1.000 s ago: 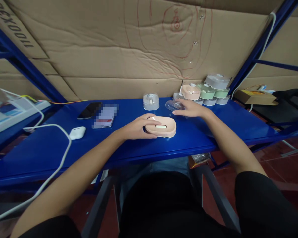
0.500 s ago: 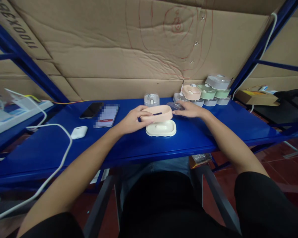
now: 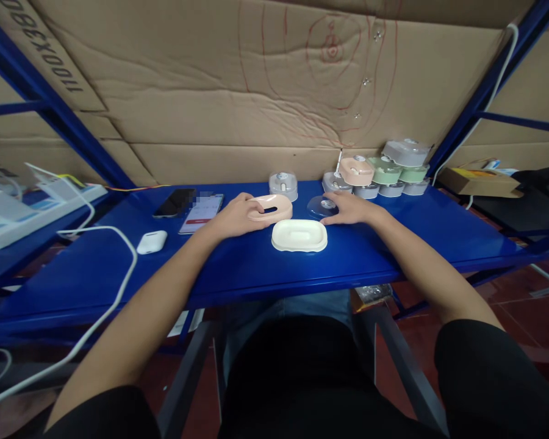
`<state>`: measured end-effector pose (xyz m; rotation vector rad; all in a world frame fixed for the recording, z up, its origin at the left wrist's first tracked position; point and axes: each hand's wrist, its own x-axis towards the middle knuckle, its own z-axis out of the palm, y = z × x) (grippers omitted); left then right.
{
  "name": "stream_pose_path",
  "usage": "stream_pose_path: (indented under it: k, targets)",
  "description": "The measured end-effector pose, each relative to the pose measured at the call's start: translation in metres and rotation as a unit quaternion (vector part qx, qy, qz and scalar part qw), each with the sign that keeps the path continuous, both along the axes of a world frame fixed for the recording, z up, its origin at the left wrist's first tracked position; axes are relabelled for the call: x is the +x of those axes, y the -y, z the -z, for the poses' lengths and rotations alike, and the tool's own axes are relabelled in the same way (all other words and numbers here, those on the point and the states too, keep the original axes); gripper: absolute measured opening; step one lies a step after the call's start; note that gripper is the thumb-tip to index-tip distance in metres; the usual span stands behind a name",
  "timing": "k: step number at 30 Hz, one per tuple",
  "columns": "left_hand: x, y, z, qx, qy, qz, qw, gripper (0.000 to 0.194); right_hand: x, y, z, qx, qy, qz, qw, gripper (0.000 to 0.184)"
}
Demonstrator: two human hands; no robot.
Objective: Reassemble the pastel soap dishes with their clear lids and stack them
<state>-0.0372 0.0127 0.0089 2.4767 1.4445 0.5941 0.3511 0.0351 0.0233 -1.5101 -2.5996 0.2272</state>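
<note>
On the blue counter (image 3: 393, 244), your left hand (image 3: 232, 216) seems to grip a peach soap-dish lid (image 3: 274, 208). Your open right hand (image 3: 351, 208) rests just beside a clear round lid (image 3: 322, 207), and a cream soap dish (image 3: 299, 235) sits in front, between them.

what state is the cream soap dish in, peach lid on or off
Off. The peach lid sits under the left hand, behind and left of the cream soap dish, whose top shows uncovered.
</note>
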Motion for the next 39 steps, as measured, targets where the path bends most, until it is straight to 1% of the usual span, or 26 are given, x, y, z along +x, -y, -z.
stream_pose_path:
  k: [3,8,11,14,16,19,21,23,25,28,31,33,39]
  targets:
    - [-0.002,-0.005,0.004,0.001,-0.009,0.015,1.000,0.058,0.000,0.000,-0.001,-0.004,0.002,-0.005,1.000,0.111]
    - [-0.003,-0.008,0.009,0.004,0.010,0.032,0.999,0.065,0.002,0.000,-0.002,-0.007,0.012,-0.010,1.000,0.112]
    - [-0.003,-0.007,0.008,0.003,0.011,0.037,0.999,0.061,0.004,-0.001,-0.002,-0.010,0.006,-0.013,1.000,0.113]
    - [-0.002,-0.005,0.004,-0.002,0.011,0.028,1.000,0.051,0.005,-0.003,-0.001,-0.015,-0.001,-0.017,1.000,0.110]
    - [0.000,-0.001,-0.001,0.003,0.023,0.013,1.000,0.049,0.006,-0.004,-0.001,-0.018,-0.009,-0.019,1.000,0.106]
    - [0.004,0.011,-0.011,0.038,0.063,0.004,0.997,0.048,0.006,-0.005,-0.001,-0.018,-0.016,-0.014,1.000,0.107]
    - [0.009,0.020,-0.015,0.067,0.096,0.036,0.992,0.046,0.006,-0.005,-0.002,-0.018,-0.014,-0.013,1.000,0.109]
    - [0.018,0.028,-0.015,0.078,0.110,0.098,0.986,0.045,0.005,-0.004,-0.002,-0.019,-0.012,-0.014,1.000,0.110]
    - [0.028,0.035,-0.011,0.063,0.109,0.146,0.981,0.044,0.005,-0.004,-0.003,-0.021,-0.012,-0.015,1.000,0.112]
    - [0.041,0.040,-0.002,0.027,0.100,0.183,0.978,0.044,0.006,-0.004,-0.002,-0.021,-0.006,-0.014,1.000,0.110]
    - [0.048,0.042,0.004,0.003,0.091,0.198,0.976,0.049,0.007,-0.006,-0.001,-0.019,-0.007,-0.016,1.000,0.104]
    - [0.050,0.042,0.006,-0.002,0.094,0.197,0.976,0.057,0.008,-0.006,-0.001,-0.017,-0.010,-0.018,1.000,0.101]
    - [0.053,0.044,0.005,-0.003,0.082,0.188,0.979,0.083,0.008,-0.006,0.000,-0.014,-0.018,-0.022,0.999,0.095]
